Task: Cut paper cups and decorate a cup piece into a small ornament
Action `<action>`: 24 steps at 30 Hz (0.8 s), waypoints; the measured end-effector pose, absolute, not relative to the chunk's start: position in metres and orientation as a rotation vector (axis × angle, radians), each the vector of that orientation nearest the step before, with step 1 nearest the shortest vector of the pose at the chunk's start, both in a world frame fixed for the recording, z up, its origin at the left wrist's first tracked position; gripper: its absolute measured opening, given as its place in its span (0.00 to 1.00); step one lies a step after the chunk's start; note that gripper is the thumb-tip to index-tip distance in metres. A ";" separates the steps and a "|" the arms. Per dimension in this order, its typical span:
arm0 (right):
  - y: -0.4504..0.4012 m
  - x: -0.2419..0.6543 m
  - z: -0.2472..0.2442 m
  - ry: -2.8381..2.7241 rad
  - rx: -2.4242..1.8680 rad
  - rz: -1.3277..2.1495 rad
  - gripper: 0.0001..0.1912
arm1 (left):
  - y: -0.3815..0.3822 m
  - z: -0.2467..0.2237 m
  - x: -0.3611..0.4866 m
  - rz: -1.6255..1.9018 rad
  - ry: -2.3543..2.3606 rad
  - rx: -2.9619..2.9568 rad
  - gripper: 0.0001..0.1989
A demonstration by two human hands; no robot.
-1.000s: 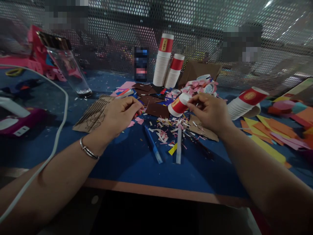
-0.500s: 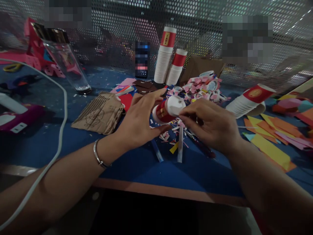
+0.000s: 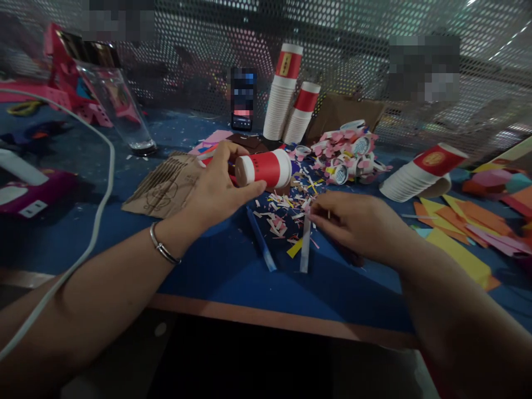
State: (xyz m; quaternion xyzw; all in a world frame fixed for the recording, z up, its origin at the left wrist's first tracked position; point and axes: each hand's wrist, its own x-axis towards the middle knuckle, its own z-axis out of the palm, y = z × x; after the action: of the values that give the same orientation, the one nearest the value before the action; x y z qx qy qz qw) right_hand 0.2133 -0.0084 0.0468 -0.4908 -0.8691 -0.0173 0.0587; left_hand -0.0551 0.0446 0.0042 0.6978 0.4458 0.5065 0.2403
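Note:
My left hand holds a red and white paper cup lying on its side, its fingers and thumb around one end. My right hand is closed, fingertips pinched at the upper end of a pale strip; what exactly it grips is too small to make out. Between the hands lies a pile of small paper scraps. A blue stick-like piece rests left of the pale strip, and a yellow scrap lies between them.
Two cup stacks and a phone stand behind. Pink paper pieces are heaped at the back. More cups and coloured paper lie right. Corrugated cardboard, a glass bottle and a white cable are left.
The cup has turned and moved left with my left hand, away from my right hand. My right hand has moved down to the top of the pale strip.

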 end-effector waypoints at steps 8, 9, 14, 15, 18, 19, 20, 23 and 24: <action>-0.011 0.224 0.043 -2.779 -1.924 0.070 0.11 | 0.045 0.003 -0.050 1.332 1.005 1.519 0.29; -0.011 0.225 0.043 -2.768 -1.940 0.071 0.11 | 0.044 0.003 -0.049 1.339 0.976 1.473 0.29; -0.009 0.233 0.036 -2.740 -1.911 0.058 0.10 | 0.044 0.004 -0.046 1.336 0.828 1.227 0.29; -0.009 0.234 0.035 -2.733 -1.876 0.047 0.09 | 0.043 0.005 -0.046 1.317 0.807 1.192 0.29; -0.007 0.235 0.030 -2.672 -1.824 -0.013 0.10 | 0.040 0.007 -0.046 1.269 0.777 1.137 0.23; -0.005 0.235 0.030 -2.642 -1.838 -0.032 0.11 | 0.039 0.008 -0.046 1.261 0.779 1.137 0.21; -0.004 0.235 0.030 -2.609 -1.856 -0.049 0.12 | 0.038 0.008 -0.046 1.252 0.785 1.144 0.20; 0.000 0.237 0.032 -2.500 -1.908 -0.091 0.13 | 0.036 0.008 -0.045 1.241 0.794 1.143 0.24; 0.001 0.238 0.033 -2.467 -1.905 -0.096 0.12 | 0.036 0.007 -0.045 1.236 0.786 1.130 0.24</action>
State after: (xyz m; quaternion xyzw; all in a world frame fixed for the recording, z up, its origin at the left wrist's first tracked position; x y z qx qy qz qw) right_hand 0.2380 0.0009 0.0334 -0.6109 -0.7911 -0.0307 0.0114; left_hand -0.0448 0.0359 0.0073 0.4877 0.3392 0.5334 0.6021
